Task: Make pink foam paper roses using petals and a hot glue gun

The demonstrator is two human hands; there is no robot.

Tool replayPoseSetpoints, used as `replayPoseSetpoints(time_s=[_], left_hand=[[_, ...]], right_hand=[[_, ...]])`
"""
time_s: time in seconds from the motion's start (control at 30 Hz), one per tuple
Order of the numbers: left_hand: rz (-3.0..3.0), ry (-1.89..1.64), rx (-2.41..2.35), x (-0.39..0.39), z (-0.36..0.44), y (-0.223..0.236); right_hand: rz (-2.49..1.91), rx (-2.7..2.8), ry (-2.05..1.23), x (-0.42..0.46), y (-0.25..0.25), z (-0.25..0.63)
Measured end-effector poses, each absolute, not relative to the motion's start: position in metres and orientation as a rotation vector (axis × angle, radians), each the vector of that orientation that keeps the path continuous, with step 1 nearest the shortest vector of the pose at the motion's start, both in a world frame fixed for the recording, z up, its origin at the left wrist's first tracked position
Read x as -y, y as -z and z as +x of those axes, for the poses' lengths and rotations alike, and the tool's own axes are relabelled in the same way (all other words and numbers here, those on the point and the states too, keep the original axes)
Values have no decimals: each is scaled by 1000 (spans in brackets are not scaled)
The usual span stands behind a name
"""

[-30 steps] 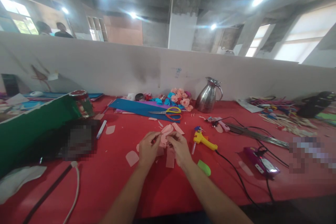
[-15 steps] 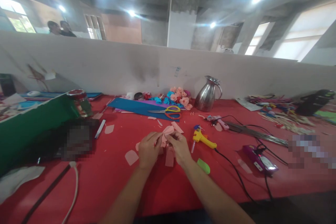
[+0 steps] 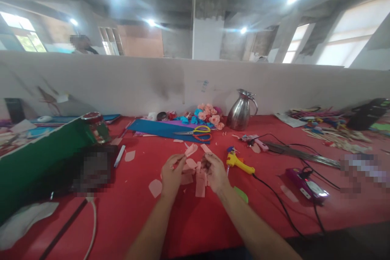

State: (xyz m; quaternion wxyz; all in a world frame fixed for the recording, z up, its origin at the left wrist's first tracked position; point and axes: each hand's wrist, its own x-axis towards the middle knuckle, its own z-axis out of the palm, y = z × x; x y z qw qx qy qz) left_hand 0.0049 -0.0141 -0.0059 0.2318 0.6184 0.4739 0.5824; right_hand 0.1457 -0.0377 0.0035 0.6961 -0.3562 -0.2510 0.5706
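My left hand (image 3: 172, 174) is closed in a pinch on a pink crepe paper petal (image 3: 191, 150), which sticks out beyond the fingertips. To its right, my right hand (image 3: 215, 172) has its fingers curled together; whether anything small is between them is hidden. Between and below the hands lie several pink paper pieces, among them a long strip (image 3: 200, 185). Another pink strip (image 3: 206, 148) shows just past the right fingertips. A loose pink petal (image 3: 155, 188) rests left of my left wrist.
A yellow glue gun (image 3: 240, 164) with a black cord lies right of my hands. Behind are scissors (image 3: 198, 132) on blue paper (image 3: 152, 128), pink paper roses (image 3: 213, 117) and a steel jug (image 3: 240, 111). A purple power box (image 3: 307, 187) is at right, a green board (image 3: 45, 150) at left.
My hands were together at the pink paper and have now drawn apart. The petal stays with the left hand, while the right has moved off to the right.
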Motion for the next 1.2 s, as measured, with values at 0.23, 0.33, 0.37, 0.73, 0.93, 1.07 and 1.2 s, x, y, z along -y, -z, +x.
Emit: replayPoseSetpoints(time_s=[0.23, 0.33, 0.37, 0.73, 0.93, 1.07, 1.2], left_hand=[[1505, -1581, -1189, 11, 3, 6], [1555, -1565, -1203, 12, 3, 5], [1577, -1563, -1208, 13, 3, 5], [1767, -1591, -1280, 19, 6, -3], [2013, -1623, -1329, 24, 8, -3], [2178, -1700, -1352, 24, 8, 3], [2314, -1825, -1321, 21, 8, 8]], right_hand=[[-786, 849, -1231, 42, -3, 136], [-788, 897, -1210, 44, -4, 134], [-791, 900, -1203, 45, -5, 133], [-799, 925, -1185, 44, -4, 133], [-813, 915, -1197, 45, -11, 133], [-837, 947, -1163, 46, -12, 134], [-828, 913, -1190, 45, -10, 135]])
